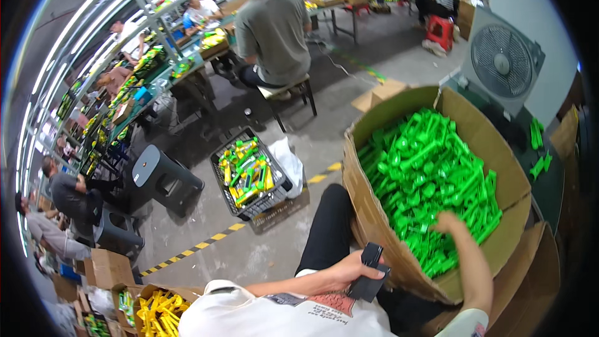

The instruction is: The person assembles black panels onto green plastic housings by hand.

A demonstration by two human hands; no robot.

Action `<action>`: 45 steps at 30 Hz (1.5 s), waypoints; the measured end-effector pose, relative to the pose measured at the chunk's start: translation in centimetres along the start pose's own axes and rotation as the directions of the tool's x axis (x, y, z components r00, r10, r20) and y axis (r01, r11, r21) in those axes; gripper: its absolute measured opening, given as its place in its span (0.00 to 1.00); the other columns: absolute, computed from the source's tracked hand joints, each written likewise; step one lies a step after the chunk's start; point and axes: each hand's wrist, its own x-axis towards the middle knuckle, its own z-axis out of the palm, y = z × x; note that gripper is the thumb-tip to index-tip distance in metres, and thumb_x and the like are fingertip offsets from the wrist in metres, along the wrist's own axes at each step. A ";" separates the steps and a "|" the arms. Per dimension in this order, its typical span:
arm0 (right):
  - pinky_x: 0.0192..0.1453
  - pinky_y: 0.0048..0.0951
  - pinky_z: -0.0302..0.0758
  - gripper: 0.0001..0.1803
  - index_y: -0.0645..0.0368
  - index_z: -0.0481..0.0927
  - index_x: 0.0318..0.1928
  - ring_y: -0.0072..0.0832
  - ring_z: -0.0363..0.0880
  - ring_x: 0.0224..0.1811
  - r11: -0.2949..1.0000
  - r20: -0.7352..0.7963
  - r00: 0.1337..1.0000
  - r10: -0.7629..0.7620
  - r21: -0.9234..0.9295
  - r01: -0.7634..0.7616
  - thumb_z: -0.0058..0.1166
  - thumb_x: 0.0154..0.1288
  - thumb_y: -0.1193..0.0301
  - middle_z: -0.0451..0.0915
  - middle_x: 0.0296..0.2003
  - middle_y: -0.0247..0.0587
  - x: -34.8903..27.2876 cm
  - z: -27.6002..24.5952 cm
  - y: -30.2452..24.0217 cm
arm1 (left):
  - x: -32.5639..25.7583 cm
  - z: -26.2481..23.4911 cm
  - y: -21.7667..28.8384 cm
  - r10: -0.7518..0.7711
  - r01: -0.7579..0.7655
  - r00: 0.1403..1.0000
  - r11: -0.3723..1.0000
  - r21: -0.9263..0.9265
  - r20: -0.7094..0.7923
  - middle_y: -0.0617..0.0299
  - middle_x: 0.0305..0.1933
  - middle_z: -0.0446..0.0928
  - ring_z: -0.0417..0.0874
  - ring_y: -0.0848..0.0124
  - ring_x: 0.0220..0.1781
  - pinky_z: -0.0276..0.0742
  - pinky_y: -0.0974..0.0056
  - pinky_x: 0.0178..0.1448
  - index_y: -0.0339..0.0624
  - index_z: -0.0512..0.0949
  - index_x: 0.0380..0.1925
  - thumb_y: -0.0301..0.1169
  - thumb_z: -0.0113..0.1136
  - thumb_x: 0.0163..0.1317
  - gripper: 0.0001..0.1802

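- Taking the seated person as the centre of the dial, with twelve straight ahead, the big open carton point(363, 195) stands between one and two o'clock, close against the leg.
- It is heaped with glossy bright green plastic pieces point(418, 178), and that is where the right hand point(447, 222) is: fingers down on the heap, toward the near side. I cannot tell from here whether they have closed on a piece.
- The left hand point(352, 269) is clamped on some flat black pieces point(368, 288), held over the lap just outside the carton's near wall. The two hands are well apart.
- At eleven o'clock a black crate point(268, 204) sits on the floor, filled with mixed green and yellow pieces point(246, 171); a white bag point(288, 165) lies beside it.
- A dark grey stool point(150, 165) stands at ten o'clock, past the crate.
- At nine o'clock, low down, there's a box of yellow pieces point(162, 313).
- At one o'clock, beyond the carton, a grey fan point(502, 59) faces us.
- Between eleven and twelve, a co-worker in a grey shirt point(274, 37) sits back toward us, at a cluttered worktop.
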 end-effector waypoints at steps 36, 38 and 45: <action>0.24 0.29 0.64 0.14 0.62 0.76 0.33 0.23 0.68 0.19 0.551 -0.335 0.873 -0.355 0.679 0.485 0.57 0.63 0.62 0.71 0.17 0.38 -19.3 -14.8 -15.5 | 1.2 -0.3 7.0 0.463 -0.475 0.833 0.879 0.039 -0.302 0.64 0.34 0.75 0.79 0.72 0.37 0.78 0.65 0.43 0.42 0.71 0.36 0.18 0.70 0.43 0.20; 0.24 0.31 0.66 0.18 0.63 0.77 0.34 0.28 0.71 0.18 0.548 -0.361 0.838 -0.409 0.637 0.542 0.61 0.58 0.59 0.72 0.16 0.39 -19.6 -13.4 -16.3 | 1.8 0.4 7.0 0.452 -0.469 0.856 0.883 -0.010 -0.252 0.62 0.35 0.76 0.80 0.71 0.37 0.79 0.65 0.42 0.41 0.71 0.37 0.16 0.69 0.45 0.21; 0.20 0.25 0.58 0.16 0.64 0.75 0.23 0.17 0.61 0.15 0.447 -0.338 0.904 -0.263 0.787 0.425 0.63 0.57 0.65 0.68 0.12 0.33 -19.6 -10.4 -17.6 | 3.3 2.1 5.0 0.475 -0.502 0.815 0.865 0.006 -0.333 0.65 0.36 0.74 0.78 0.74 0.37 0.77 0.67 0.43 0.40 0.72 0.38 0.19 0.69 0.49 0.18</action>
